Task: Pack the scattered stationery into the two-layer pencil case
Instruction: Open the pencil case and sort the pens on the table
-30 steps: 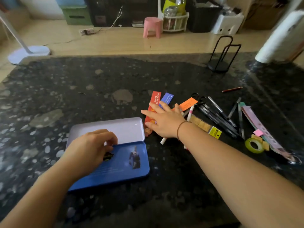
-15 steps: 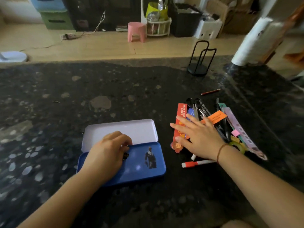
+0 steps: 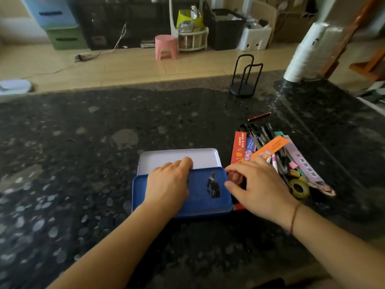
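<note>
This looks like a room in a home, with a dark speckled stone desk (image 3: 104,142) standing over a pale tiled floor (image 3: 129,69). Along the far wall sit household things: a small pink plastic stool (image 3: 166,47), stacked blue and green storage drawers (image 3: 60,24), a white rack (image 3: 192,39) holding a yellow-green bag and foil-wrapped items, a black bin (image 3: 226,30), and a power strip (image 3: 83,57) with its cord trailing across the floor. A black wire holder (image 3: 244,80) stands on the desk's far edge.
</note>
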Available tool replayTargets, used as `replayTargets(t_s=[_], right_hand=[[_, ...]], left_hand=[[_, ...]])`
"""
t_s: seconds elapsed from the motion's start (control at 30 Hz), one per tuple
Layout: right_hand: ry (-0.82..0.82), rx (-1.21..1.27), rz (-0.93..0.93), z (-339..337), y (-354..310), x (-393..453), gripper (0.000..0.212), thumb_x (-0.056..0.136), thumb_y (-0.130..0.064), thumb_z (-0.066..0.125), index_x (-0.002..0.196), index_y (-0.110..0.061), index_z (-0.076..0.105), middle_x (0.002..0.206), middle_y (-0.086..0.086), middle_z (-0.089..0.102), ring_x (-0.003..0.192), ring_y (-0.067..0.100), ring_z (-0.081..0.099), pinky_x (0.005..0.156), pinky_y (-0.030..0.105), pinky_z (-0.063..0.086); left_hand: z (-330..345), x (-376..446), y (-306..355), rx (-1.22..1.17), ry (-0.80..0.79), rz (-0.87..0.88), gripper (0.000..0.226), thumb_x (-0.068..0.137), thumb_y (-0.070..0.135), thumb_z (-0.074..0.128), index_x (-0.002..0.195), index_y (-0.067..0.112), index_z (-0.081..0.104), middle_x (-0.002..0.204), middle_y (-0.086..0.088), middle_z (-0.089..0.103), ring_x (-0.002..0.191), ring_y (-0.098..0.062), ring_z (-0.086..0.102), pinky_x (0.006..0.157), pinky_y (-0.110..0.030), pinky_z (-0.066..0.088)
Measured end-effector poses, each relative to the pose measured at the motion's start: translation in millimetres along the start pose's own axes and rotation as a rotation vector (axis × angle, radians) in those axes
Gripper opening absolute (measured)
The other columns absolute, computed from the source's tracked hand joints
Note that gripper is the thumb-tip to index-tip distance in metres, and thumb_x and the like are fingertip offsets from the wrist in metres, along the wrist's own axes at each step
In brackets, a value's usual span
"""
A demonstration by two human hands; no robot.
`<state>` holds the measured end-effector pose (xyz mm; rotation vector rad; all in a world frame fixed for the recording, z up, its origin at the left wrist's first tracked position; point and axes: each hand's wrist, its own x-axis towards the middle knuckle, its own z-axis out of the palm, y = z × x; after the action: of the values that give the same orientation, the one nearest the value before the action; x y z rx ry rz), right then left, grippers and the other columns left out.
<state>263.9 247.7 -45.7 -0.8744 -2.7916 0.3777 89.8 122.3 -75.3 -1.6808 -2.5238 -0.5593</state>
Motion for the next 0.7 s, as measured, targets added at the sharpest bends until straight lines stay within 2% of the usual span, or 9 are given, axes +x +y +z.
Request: replayTargets(t_s=[0.07,0.1,0.13,0.2,0.3,0.4,0.5,0.6,0.7], right_hand=[[0.024,0.066,0.045,3.4,-3.4,-5.2,0.029,0.087,-0.038,0.056,0.115,-0.037,0.06,0.09,-0.02,0.061,0.097,0.013,0.046,0.082,0.036,0.043],[0.043,0.088,0.062,3.9,-2.1,-6.6,0.029,0.089,-0.037,0.054,0.117,-0.036,0.06,0.094,-0.018,0.061,0.1,0.014,0.047,0.084,0.037,0.043],[0.05,0.08,0.068,3.8,-0.3,-8.8,0.029,0.091,-0.037,0.051,0.119,-0.035,0.059,0.1,-0.016,0.062,0.103,0.014,0.047,0.085,0.036,0.042],[0.016,-0.016,0.038,5.0,4.0,-14.7,0.031,0.092,-0.039,0.047,0.121,-0.035,0.058,0.113,-0.016,0.061,0.107,0.014,0.044,0.089,0.034,0.041],[-0.05,-0.11,0.025,8.2,11.3,-24.8,0.036,0.091,-0.041,0.048,0.127,-0.038,0.054,0.121,-0.017,0.054,0.114,0.013,0.039,0.096,0.032,0.038],[-0.046,-0.094,0.055,6.5,22.5,-34.0,0.039,0.087,-0.037,0.057,0.126,-0.04,0.053,0.124,-0.016,0.047,0.119,0.01,0.035,0.098,0.029,0.038],[-0.011,-0.081,0.098,5.6,34.2,-37.2,0.045,0.081,-0.034,0.067,0.124,-0.036,0.056,0.124,-0.013,0.047,0.119,0.01,0.034,0.098,0.027,0.035],[0.088,-0.116,0.077,7.5,37.1,-29.0,0.044,0.076,-0.033,0.073,0.118,-0.03,0.061,0.115,-0.007,0.054,0.111,0.014,0.041,0.093,0.03,0.039],[0.078,-0.146,0.052,9.9,31.3,-20.2,0.04,0.078,-0.042,0.07,0.116,-0.032,0.063,0.106,-0.008,0.056,0.104,0.015,0.043,0.087,0.032,0.042]], left_hand=[[-6.0,2.1,-1.6,0.035,0.018,0.03,0.024,0.071,0.003,0.061,0.09,0.017,0.055,0.074,-0.002,0.065,0.065,-0.028,0.059,0.043,-0.027,0.02],[-12.1,1.9,-2.5,0.034,0.038,0.04,0.028,0.068,0.001,0.063,0.09,0.017,0.056,0.074,-0.002,0.066,0.065,-0.029,0.06,0.041,-0.026,0.021],[-19.7,0.5,-3.8,0.017,0.069,0.034,0.031,0.067,-0.001,0.063,0.091,0.018,0.057,0.077,-0.002,0.067,0.069,-0.03,0.061,0.04,-0.028,0.028],[-38.1,-3.4,-9.5,-0.05,0.162,-0.009,0.034,0.071,-0.001,0.061,0.098,0.02,0.06,0.086,-0.002,0.069,0.078,-0.029,0.064,0.049,-0.036,0.047],[-66.1,-14.2,-36.9,-0.189,0.275,-0.12,0.03,0.083,0.005,0.054,0.104,0.025,0.06,0.092,-0.006,0.07,0.081,-0.029,0.067,0.067,-0.042,0.055],[-82.8,-36.0,-86.4,-0.229,0.192,-0.118,0.019,0.083,0.02,0.046,0.096,0.031,0.056,0.087,-0.002,0.068,0.078,-0.029,0.067,0.071,-0.044,0.055],[-88.3,-73.6,-108.4,-0.208,0.009,0.003,0.021,0.084,0.021,0.044,0.091,0.037,0.056,0.095,0.019,0.055,0.081,-0.01,0.06,0.072,-0.036,0.05],[-83.5,-100.8,-89.1,-0.203,-0.102,0.043,0.021,0.084,0.027,0.04,0.093,0.035,0.057,0.094,0.02,0.054,0.079,-0.006,0.06,0.066,-0.029,0.05],[-68.9,-105.9,-46.7,-0.161,-0.073,0.12,0.019,0.084,0.028,0.043,0.091,0.032,0.059,0.09,0.016,0.058,0.079,-0.008,0.06,0.062,-0.028,0.05]])
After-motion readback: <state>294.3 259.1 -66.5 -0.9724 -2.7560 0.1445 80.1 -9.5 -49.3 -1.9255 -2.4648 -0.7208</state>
